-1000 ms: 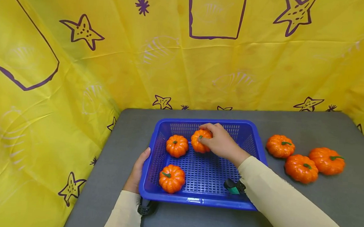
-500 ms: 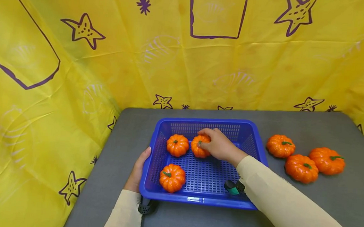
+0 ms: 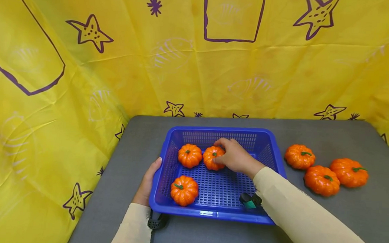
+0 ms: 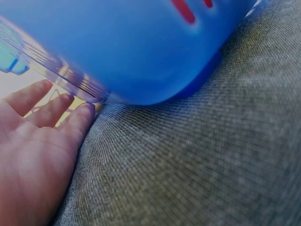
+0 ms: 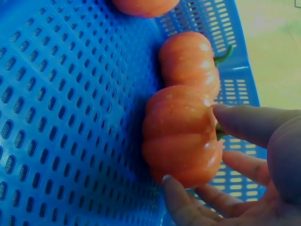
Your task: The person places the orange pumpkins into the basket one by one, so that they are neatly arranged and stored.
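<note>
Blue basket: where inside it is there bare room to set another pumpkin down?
The blue basket has bare floor along its right half, between the right hand and the near rim. The left side is crowded: two pumpkins at the back and one near the front-left corner.

Three pumpkins (image 3: 189, 155) in basket (image 3: 267, 140); three more (image 3: 322, 180) on table right.

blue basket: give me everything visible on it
The blue basket is a shallow rectangular tray of glossy plastic, floor and walls perforated with slots, rim solid. It sits flat on the grey table. Three orange pumpkins lie inside; the right hand holds one pumpkin on the floor near the far wall. The left hand rests against its near-left outer wall.
</note>
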The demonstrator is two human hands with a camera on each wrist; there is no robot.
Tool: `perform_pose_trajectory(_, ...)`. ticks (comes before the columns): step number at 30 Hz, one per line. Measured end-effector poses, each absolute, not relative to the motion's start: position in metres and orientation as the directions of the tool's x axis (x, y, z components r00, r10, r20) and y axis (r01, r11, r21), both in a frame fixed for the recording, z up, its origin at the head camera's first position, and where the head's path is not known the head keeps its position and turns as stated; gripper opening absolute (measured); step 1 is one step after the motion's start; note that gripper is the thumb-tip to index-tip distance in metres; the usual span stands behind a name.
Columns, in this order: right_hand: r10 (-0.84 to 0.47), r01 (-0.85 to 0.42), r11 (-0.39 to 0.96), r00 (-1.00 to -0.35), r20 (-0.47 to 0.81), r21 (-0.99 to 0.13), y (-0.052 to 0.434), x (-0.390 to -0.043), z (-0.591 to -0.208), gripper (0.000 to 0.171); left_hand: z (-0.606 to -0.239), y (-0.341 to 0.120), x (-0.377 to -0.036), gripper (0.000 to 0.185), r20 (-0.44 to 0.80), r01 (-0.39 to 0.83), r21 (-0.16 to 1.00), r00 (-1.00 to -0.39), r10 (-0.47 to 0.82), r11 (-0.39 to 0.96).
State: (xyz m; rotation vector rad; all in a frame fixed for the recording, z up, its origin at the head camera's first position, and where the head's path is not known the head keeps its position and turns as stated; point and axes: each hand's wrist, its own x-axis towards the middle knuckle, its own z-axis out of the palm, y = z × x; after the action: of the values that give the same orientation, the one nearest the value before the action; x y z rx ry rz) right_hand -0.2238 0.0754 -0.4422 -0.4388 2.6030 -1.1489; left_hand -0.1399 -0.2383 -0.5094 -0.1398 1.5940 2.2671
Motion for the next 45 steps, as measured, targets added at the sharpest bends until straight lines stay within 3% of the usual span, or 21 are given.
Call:
perform_pose_trajectory(28,-0.369,-0.131,0.506,-0.926,-0.077,-0.853,0.085,-0.222,-0.423,0.064,-0.511,-0.237,-0.142,0.077,-0.271,-0.34,0.889,-0.931,0.247,-0.307)
perform_pose_trajectory(45,-0.34,-0.163,0.37,-0.94,0.03,-0.914,0.099,-0.206,-0.402,0.064,-0.513,-0.239,-0.141,0.079,-0.262,-0.323,0.899,-0.938,0.228,-0.295)
